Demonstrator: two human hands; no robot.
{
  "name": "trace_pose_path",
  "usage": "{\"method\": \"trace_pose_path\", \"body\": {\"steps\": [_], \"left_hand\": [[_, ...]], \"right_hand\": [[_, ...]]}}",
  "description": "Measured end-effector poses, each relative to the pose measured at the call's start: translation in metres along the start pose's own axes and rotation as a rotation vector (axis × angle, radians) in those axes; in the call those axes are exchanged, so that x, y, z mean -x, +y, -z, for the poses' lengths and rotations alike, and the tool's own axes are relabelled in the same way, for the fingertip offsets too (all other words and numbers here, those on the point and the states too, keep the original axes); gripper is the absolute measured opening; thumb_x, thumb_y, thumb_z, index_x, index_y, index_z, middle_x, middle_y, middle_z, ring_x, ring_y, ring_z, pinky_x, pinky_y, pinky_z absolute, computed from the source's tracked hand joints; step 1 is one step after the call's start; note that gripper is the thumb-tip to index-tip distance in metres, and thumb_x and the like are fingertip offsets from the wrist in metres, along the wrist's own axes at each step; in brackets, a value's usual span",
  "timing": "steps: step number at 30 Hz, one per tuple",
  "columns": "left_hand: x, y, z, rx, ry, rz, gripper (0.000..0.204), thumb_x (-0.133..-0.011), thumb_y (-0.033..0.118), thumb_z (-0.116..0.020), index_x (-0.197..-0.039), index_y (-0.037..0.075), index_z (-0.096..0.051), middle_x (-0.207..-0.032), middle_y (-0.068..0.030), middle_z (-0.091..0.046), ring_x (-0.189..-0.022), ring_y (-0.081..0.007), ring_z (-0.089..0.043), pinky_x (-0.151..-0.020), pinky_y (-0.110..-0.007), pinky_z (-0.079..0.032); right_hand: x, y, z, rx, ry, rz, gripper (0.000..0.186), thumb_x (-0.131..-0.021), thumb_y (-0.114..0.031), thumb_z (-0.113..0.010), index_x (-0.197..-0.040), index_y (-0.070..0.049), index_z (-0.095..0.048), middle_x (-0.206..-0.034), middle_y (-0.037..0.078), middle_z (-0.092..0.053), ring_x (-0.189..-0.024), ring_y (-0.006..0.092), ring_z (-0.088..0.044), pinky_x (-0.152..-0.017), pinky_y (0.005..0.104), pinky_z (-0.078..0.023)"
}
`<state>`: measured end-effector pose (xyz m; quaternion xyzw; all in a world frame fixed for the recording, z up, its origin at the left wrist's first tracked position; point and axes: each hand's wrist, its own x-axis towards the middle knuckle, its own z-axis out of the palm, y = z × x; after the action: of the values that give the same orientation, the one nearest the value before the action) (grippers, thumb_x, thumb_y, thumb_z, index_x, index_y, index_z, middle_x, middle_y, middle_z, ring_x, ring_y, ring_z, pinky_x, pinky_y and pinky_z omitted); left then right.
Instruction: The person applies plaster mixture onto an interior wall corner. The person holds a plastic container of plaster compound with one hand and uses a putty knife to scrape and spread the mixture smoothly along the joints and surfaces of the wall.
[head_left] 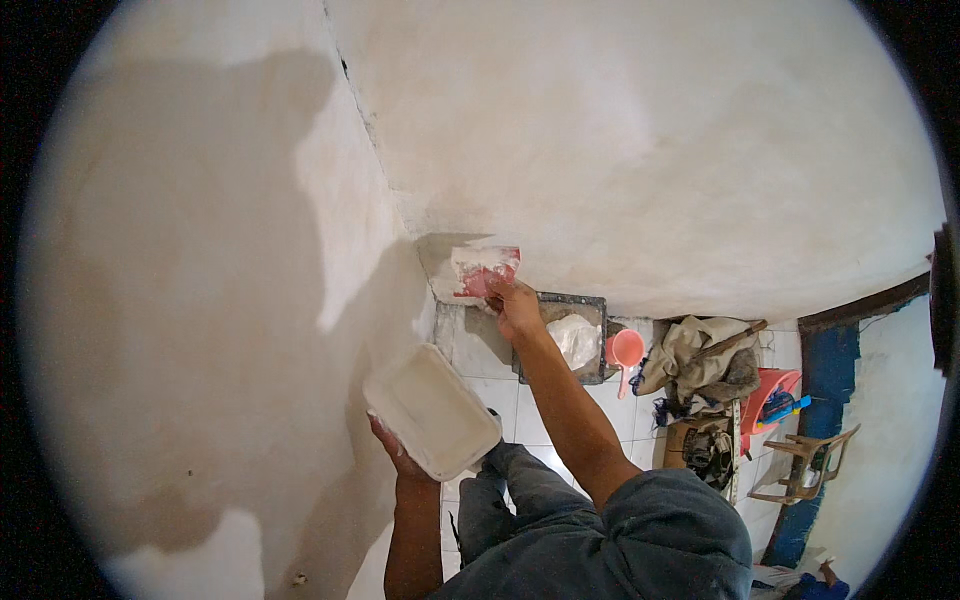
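Note:
My right hand (516, 308) is closed on a red putty scraper (487, 271) smeared with white paste. The scraper's blade is near the wall, just right of the corner line; whether it touches the wall I cannot tell. Lower left, my left hand (396, 450) holds a pale rectangular plastic tub (432, 410) by its side, its open face toward me. A whitish coating covers the tub's inside. Most of my left fingers are hidden behind the tub.
On the tiled floor stands a dark tray (603, 340) with white paste (574, 341). Right of it are a pink dipper (625, 348), bundled cloth sacks (700, 365), a red basin (775, 385) and a brown plastic chair (808, 462). Two plastered walls meet at a cracked corner (372, 140).

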<state>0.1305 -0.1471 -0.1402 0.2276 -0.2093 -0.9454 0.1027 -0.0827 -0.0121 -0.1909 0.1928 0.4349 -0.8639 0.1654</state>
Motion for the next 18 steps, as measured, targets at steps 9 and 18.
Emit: {"method": "trace_pose_path", "body": {"steps": [9, 18], "left_hand": [[0.012, 0.011, -0.02, -0.057, -0.004, 0.003, 0.085, -0.081, 0.074, -0.041, -0.141, 0.014, -0.033, -0.136, -0.0112, -0.043, -0.122, -0.0302, -0.046, -0.097, -0.049, -0.045], [0.007, 0.001, -0.008, -0.084, 0.021, -0.065, 0.084, -0.08, 0.072, -0.046, -0.14, 0.014, -0.035, -0.136, -0.0097, -0.044, -0.121, -0.029, -0.047, -0.098, -0.048, -0.044]], "right_hand": [[0.004, -0.119, -0.094, -0.02, -0.072, 0.235, 0.01, -0.085, -0.004, -0.056, -0.086, 0.003, -0.062, -0.079, 0.006, -0.06, -0.069, 0.0157, -0.056, -0.062, 0.0279, -0.044], [-0.043, 0.012, 0.03, 0.134, -0.028, -0.005, 0.011, -0.085, -0.008, -0.057, -0.094, -0.004, -0.062, -0.083, 0.002, -0.061, -0.074, 0.0148, -0.057, -0.068, 0.0278, -0.047]]}}
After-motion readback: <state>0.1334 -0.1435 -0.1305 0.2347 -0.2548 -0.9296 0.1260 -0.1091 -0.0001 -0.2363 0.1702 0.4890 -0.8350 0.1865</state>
